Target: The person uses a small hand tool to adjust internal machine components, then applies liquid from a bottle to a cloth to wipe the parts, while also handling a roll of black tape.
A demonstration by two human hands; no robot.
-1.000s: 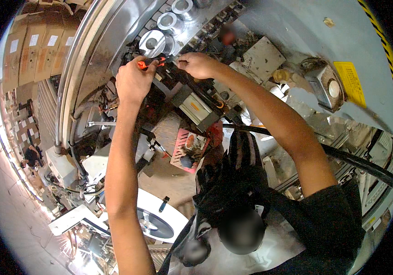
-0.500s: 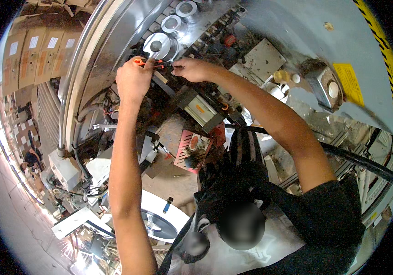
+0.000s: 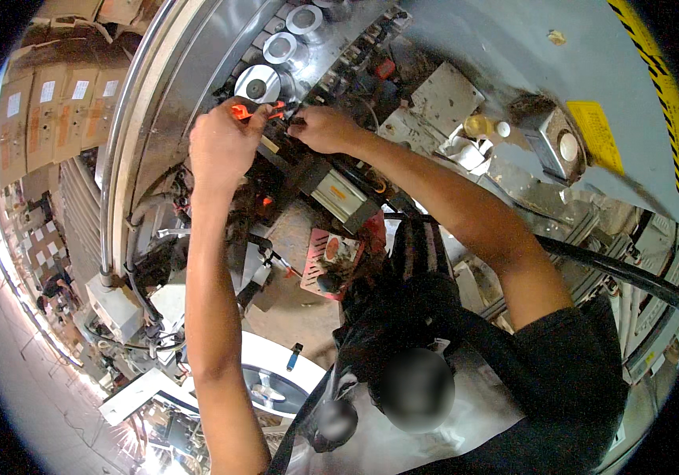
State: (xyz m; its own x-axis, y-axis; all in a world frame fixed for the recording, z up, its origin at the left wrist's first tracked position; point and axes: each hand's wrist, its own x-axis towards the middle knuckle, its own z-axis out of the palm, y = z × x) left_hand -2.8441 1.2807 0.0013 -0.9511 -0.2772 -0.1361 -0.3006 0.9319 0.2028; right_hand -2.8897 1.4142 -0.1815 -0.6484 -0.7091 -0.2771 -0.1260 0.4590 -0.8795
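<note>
My left hand (image 3: 225, 142) is closed around an orange-handled hand tool (image 3: 278, 109) beside the machine's row of round metal rollers. The tool's dark end points right, toward my other hand; its exact kind is too small to tell. My right hand (image 3: 325, 130) is closed in a pinch just right of that end. Whatever sits between its fingertips is dark and too small to make out. Directly above my left hand is the nearest metal roller (image 3: 258, 84), a pale disc with a dark centre. Below both hands lies a silver block-shaped unit (image 3: 341, 195) with an orange label.
A red slotted plate (image 3: 328, 264) sits lower, near my legs. A thick black hose (image 3: 620, 273) runs out to the right. Stacked cardboard boxes (image 3: 55, 119) stand at the far left. A metal box with a round white face (image 3: 559, 146) is at the right.
The whole view has shifted slightly, so the rollers and machine appear a little further left. My left hand keeps the orange-handled tool, and both hands stay close together at the same spot.
</note>
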